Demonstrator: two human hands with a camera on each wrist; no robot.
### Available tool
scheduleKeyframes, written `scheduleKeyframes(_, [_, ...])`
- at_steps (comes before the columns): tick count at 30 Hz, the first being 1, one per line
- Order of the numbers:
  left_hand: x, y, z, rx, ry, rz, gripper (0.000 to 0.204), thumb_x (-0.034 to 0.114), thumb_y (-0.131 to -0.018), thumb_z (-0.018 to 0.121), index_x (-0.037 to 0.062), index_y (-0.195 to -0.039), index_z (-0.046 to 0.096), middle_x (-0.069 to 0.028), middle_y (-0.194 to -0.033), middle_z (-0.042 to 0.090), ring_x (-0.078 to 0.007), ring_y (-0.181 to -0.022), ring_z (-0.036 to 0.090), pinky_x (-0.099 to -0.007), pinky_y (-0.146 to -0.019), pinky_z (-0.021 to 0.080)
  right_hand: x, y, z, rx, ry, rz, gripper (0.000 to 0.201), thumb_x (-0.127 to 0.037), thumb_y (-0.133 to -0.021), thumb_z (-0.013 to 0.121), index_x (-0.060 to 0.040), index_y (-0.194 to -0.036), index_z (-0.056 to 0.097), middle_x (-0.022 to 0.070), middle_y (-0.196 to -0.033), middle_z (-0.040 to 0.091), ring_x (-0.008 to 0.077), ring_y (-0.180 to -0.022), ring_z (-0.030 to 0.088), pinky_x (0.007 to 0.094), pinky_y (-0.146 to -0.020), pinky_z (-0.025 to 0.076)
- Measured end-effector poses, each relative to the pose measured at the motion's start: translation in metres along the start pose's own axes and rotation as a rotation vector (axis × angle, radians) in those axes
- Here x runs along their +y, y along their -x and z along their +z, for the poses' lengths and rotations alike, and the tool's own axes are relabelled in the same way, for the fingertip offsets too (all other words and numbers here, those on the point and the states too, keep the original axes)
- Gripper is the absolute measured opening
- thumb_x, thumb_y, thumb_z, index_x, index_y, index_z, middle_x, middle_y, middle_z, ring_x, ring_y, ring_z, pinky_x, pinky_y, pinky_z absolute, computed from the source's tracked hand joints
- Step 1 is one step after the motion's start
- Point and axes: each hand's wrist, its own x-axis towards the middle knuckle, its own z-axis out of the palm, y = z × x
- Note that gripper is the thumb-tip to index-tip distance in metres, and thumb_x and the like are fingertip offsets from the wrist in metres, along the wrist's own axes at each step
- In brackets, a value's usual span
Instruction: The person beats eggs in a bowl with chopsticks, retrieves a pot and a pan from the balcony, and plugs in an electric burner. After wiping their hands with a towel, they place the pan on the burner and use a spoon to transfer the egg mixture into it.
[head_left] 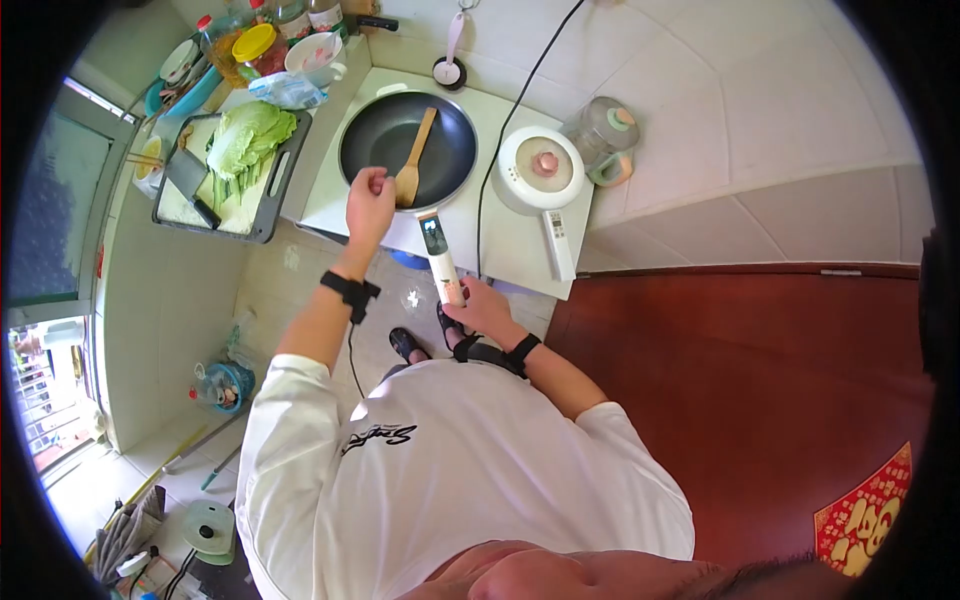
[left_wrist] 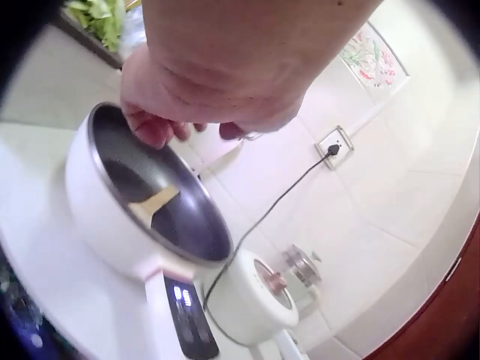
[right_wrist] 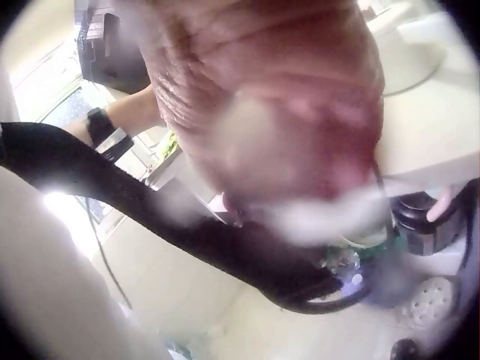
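Note:
A white electric frying pan (head_left: 370,150) with a dark inside stands on the counter. A wooden spatula (head_left: 420,150) lies in it, its blade at the near rim. My left hand (head_left: 371,205) is over the pan's near-left rim; its fingers are curled and nothing shows between them. In the left wrist view the fingertips (left_wrist: 154,133) hang above the pan. With my right hand (head_left: 483,308) I grip the end of the pan's white handle (head_left: 441,262), which has a lit display (left_wrist: 185,300). In the right wrist view the palm (right_wrist: 277,112) is close and blurred.
At the left, a cutting board (head_left: 268,215) bears a cabbage (head_left: 245,140) and a cleaver (head_left: 188,180). Bottles (head_left: 222,50) stand behind it. Right of the pan are a white lidded pot (head_left: 510,170), a clear jug (head_left: 600,125) and a black cord (head_left: 482,215).

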Motion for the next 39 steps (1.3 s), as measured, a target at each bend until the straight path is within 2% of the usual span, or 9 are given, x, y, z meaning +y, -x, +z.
scheduleKeyframes(4, [0.013, -0.063, 0.036, -0.45, -0.547, -0.165, 0.044, 0.035, -0.08, 0.062, 0.008, -0.115, 0.062, -0.0137, -0.105, 0.067, -0.0286, -0.099, 0.065, -0.0396, -0.086, 0.05, 0.023, -0.003, -0.012, 0.151, 0.041, -0.057, 0.046, -0.032, -0.068, 0.069, -0.0051, -0.104, 0.059, 0.0141, -0.095, 0.064, 0.0336, -0.09, 0.062, 0.0431, -0.077, 0.049])
scheduleKeyframes(7, [0.003, -0.089, 0.073, -0.482, -0.733, -0.235, 0.046, 0.04, -0.082, 0.061, 0.0083, -0.115, 0.061, -0.0152, -0.112, 0.066, -0.0306, -0.104, 0.063, -0.0419, -0.089, 0.05, 0.053, -0.009, -0.024, 0.368, 0.103, -0.127, 0.047, -0.031, -0.07, 0.072, -0.0035, -0.106, 0.06, 0.0139, -0.091, 0.064, 0.0309, -0.082, 0.064, 0.0404, -0.071, 0.051])
scheduleKeyframes(20, [-0.005, -0.113, 0.097, -0.5, -0.968, -0.34, 0.033, 0.033, -0.08, 0.066, 0.0092, -0.102, 0.067, -0.0127, -0.106, 0.067, -0.0302, -0.098, 0.066, -0.0396, -0.085, 0.052, 0.076, -0.017, -0.06, 0.446, -0.165, -0.223, 0.04, -0.026, -0.078, 0.073, -0.0039, -0.109, 0.06, 0.0096, -0.093, 0.063, 0.0228, -0.084, 0.06, 0.0346, -0.07, 0.05])
scheduleKeyframes(23, [0.009, -0.091, 0.077, -0.232, -0.593, 0.191, 0.024, 0.023, -0.08, 0.063, 0.0121, -0.101, 0.067, -0.0124, -0.097, 0.063, -0.0324, -0.09, 0.063, -0.0409, -0.077, 0.052, 0.072, -0.015, -0.068, 0.448, -0.34, -0.181, 0.036, -0.021, -0.081, 0.072, -0.0036, -0.11, 0.06, 0.0074, -0.091, 0.063, 0.0163, -0.079, 0.06, 0.0292, -0.064, 0.049])
scheduleKeyframes(26, [0.062, -0.039, 0.035, -0.296, -0.448, 0.705, 0.024, 0.007, -0.081, 0.061, 0.0135, -0.103, 0.067, -0.0082, -0.1, 0.062, -0.0281, -0.088, 0.063, -0.0345, -0.069, 0.054, 0.042, -0.015, -0.083, 0.491, -0.481, -0.184, 0.031, -0.019, -0.087, 0.067, -0.0038, -0.113, 0.059, 0.0053, -0.091, 0.062, 0.0092, -0.072, 0.058, 0.0227, -0.058, 0.046])
scheduleKeyframes(30, [0.066, 0.033, 0.005, -0.565, -0.52, 0.987, 0.035, 0.005, -0.075, 0.06, 0.0133, -0.108, 0.066, -0.0071, -0.1, 0.061, -0.0238, -0.083, 0.064, -0.0331, -0.065, 0.053, -0.022, -0.001, -0.097, 0.167, -1.014, -0.141, 0.041, -0.026, -0.091, 0.063, -0.0032, -0.123, 0.051, 0.0084, -0.092, 0.062, 0.0112, -0.074, 0.061, 0.0213, -0.055, 0.048])
scheduleKeyframes(34, [0.046, 0.057, -0.006, -0.687, -0.566, 0.883, 0.04, 0.008, -0.074, 0.062, 0.0135, -0.114, 0.063, -0.0068, -0.109, 0.059, -0.0243, -0.089, 0.064, -0.034, -0.067, 0.053, -0.076, 0.002, -0.068, -0.024, -0.455, -0.114, 0.051, -0.026, -0.091, 0.058, -0.0078, -0.135, 0.04, 0.0151, -0.098, 0.062, 0.0224, -0.082, 0.067, 0.0315, -0.061, 0.054])
scheduleKeyframes(36, [0.043, 0.062, -0.024, -0.737, -0.636, 0.85, 0.042, 0.009, -0.075, 0.063, 0.0136, -0.116, 0.061, -0.0072, -0.113, 0.058, -0.0244, -0.091, 0.063, -0.0343, -0.069, 0.054, -0.073, -0.013, -0.04, 0.297, 0.005, -0.46, 0.05, -0.009, -0.087, 0.052, -0.0057, -0.136, 0.04, 0.0247, -0.109, 0.061, 0.0352, -0.09, 0.065, 0.0417, -0.074, 0.053])
scheduleKeyframes(39, [0.05, 0.061, -0.073, -0.621, -0.552, 0.703, 0.047, 0.019, -0.08, 0.067, 0.0136, -0.125, 0.055, -0.009, -0.127, 0.055, -0.0284, -0.107, 0.06, -0.0396, -0.084, 0.053, -0.1, -0.016, -0.043, 0.418, 0.253, -0.208, 0.04, -0.017, -0.087, 0.049, -0.011, -0.126, 0.053, 0.0225, -0.105, 0.063, 0.0392, -0.089, 0.063, 0.0482, -0.077, 0.05])
